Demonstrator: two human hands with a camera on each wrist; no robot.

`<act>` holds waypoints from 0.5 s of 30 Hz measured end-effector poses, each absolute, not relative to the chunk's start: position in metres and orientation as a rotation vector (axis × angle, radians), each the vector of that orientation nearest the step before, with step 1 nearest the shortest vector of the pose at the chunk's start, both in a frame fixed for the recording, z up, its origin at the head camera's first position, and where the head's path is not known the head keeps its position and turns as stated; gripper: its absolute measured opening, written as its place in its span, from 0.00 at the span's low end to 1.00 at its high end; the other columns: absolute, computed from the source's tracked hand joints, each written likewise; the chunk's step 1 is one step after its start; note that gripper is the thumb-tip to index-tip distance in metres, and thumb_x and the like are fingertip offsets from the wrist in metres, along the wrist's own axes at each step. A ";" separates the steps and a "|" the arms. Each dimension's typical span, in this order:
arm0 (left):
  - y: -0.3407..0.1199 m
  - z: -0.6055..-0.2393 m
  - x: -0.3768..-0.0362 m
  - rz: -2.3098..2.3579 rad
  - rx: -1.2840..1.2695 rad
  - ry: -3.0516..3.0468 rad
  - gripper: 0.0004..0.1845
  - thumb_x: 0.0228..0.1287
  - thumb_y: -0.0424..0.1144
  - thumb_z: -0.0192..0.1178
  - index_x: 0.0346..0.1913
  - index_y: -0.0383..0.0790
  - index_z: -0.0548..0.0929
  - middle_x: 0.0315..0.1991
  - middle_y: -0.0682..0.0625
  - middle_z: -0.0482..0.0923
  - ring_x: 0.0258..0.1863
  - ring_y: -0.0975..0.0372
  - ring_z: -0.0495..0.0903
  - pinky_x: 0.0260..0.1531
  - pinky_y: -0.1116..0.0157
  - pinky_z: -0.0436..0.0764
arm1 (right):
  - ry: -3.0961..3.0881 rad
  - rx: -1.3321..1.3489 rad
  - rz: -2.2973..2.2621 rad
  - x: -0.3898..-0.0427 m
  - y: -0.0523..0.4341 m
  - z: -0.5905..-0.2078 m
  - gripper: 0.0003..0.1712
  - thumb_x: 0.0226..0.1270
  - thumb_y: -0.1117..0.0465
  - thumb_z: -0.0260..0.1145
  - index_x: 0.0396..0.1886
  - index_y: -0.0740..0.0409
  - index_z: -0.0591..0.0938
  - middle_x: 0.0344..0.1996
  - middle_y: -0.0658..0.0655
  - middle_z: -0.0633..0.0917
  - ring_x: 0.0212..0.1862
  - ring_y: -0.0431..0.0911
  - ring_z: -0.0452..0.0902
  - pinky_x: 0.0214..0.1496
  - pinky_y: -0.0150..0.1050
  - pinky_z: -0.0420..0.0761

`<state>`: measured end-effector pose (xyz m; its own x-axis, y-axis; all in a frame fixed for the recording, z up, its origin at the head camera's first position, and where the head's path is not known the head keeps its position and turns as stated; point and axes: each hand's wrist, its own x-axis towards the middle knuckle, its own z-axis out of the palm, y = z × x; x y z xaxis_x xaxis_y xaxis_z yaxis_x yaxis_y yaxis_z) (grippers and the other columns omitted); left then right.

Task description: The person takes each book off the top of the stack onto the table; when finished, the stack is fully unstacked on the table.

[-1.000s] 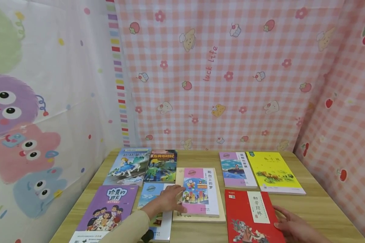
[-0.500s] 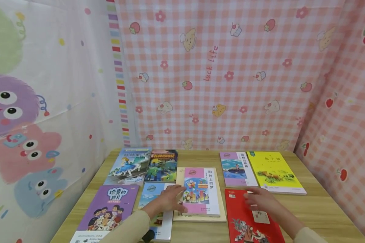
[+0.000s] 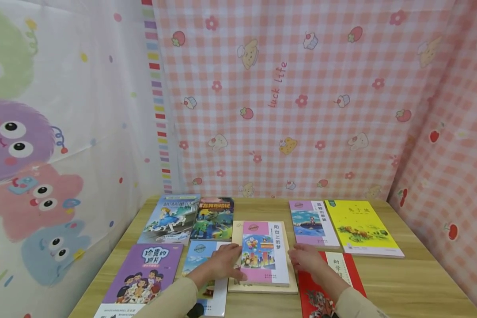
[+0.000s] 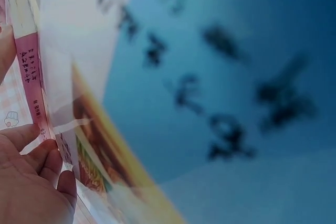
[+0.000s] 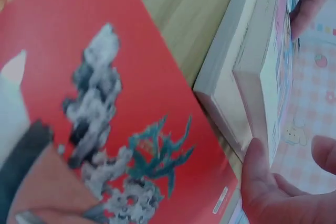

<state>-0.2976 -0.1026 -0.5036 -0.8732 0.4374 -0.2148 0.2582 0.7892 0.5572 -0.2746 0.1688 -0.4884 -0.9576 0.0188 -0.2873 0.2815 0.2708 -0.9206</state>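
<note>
A small pink-and-white book [image 3: 265, 254] lies on a larger cream book [image 3: 262, 289] in the middle of the table. My left hand [image 3: 222, 263] rests along the left side of this pair; in the left wrist view its fingers [image 4: 39, 156] touch the pink spine. On the right side, my right hand [image 3: 307, 260] has a fingertip against the page edges, its thumb [image 5: 325, 153] standing apart. Beneath my right forearm lies a red book [image 3: 351, 274], partly hidden. A blue-and-white book [image 3: 218, 300] sits under my left wrist.
On the left are a purple book [image 3: 149, 274], a light blue book [image 3: 172, 216] and a dark green book [image 3: 212, 221]. A lilac-and-white book [image 3: 312, 225] and a yellow book [image 3: 361, 227] lie at the back right. Patterned curtains [image 3: 294, 88] stand around the wooden table [image 3: 417, 282].
My right hand has moved left from the red book's right side, across its cover, to the right edge of the central pair. The left hand stays beside that pair.
</note>
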 end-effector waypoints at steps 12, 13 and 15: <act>-0.105 -0.502 -0.297 0.759 0.556 2.629 0.50 0.55 0.56 0.73 0.76 0.40 0.63 0.74 0.41 0.58 0.73 0.44 0.53 0.68 0.38 0.51 | 2.184 0.437 -1.780 -0.284 0.153 -0.485 0.26 0.71 0.61 0.60 0.60 0.77 0.69 0.46 0.67 0.79 0.44 0.54 0.76 0.48 0.44 0.80; -0.105 -0.502 -0.298 0.767 0.562 2.623 0.50 0.55 0.56 0.73 0.76 0.40 0.63 0.74 0.41 0.58 0.73 0.43 0.53 0.68 0.38 0.51 | 2.190 0.427 -1.776 -0.285 0.152 -0.486 0.27 0.72 0.61 0.60 0.62 0.76 0.69 0.45 0.65 0.80 0.43 0.53 0.76 0.46 0.43 0.79; -0.105 -0.503 -0.297 0.776 0.564 2.616 0.51 0.54 0.57 0.73 0.76 0.40 0.62 0.74 0.41 0.57 0.73 0.44 0.52 0.68 0.38 0.50 | 2.219 0.395 -1.759 -0.286 0.151 -0.485 0.28 0.72 0.61 0.59 0.66 0.74 0.68 0.43 0.62 0.83 0.41 0.51 0.79 0.43 0.42 0.79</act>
